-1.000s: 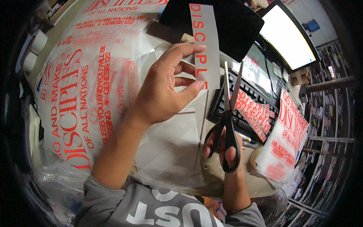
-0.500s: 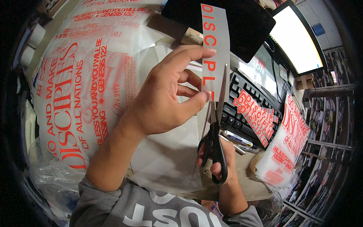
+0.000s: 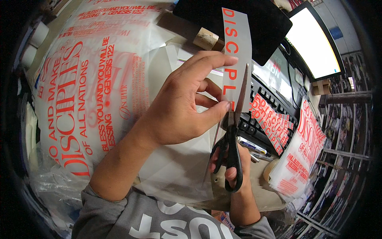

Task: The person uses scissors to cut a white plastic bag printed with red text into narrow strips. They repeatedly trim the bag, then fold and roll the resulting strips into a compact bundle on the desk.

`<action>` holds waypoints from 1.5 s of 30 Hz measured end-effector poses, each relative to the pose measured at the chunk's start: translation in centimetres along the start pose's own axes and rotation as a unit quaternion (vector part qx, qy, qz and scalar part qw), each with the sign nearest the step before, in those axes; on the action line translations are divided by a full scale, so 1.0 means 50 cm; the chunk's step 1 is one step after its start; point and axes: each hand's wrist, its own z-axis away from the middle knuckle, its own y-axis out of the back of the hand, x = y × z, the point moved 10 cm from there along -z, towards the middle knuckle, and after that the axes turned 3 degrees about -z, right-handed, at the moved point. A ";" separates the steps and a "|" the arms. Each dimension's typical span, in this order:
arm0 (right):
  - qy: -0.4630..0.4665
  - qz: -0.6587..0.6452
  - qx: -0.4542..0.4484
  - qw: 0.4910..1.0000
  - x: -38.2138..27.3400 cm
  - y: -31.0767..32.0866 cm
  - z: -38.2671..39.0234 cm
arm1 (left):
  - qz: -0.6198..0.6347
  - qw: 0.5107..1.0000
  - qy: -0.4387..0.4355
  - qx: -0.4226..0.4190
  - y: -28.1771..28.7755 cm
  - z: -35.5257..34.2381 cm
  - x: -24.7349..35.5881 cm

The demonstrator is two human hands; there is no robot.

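A translucent white strip with red lettering [image 3: 239, 44] stands nearly upright, pinched by my left hand [image 3: 187, 99] between fingers and thumb along its left edge. My right hand [image 3: 238, 167] grips black-handled scissors [image 3: 234, 155], whose slightly parted steel blades lie at the strip's lower right, close to my left thumb. Below the strip, pale translucent sheets [image 3: 175, 163] lie on the desk. More red-lettered strips [image 3: 270, 127] lie in a loose pile on a black keyboard [image 3: 242, 130].
Large red-printed translucent sheets [image 3: 79, 99] cover the left side. A black panel [image 3: 234, 20], lit monitor [image 3: 312, 40], cardboard tube [image 3: 203, 38] and pens [image 3: 250, 145] sit beyond my hands. A printed stack [image 3: 298, 159] lies right, before packed shelves [image 3: 346, 131].
My left hand and the strip have moved right and slightly down. The scissors have come up to the strip's lower end, and their blades are closer together than a second ago.
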 end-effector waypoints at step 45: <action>0.040 -0.003 0.064 0.997 -0.014 0.021 0.008 | 0.011 1.000 -0.011 -0.018 -0.019 0.004 0.014</action>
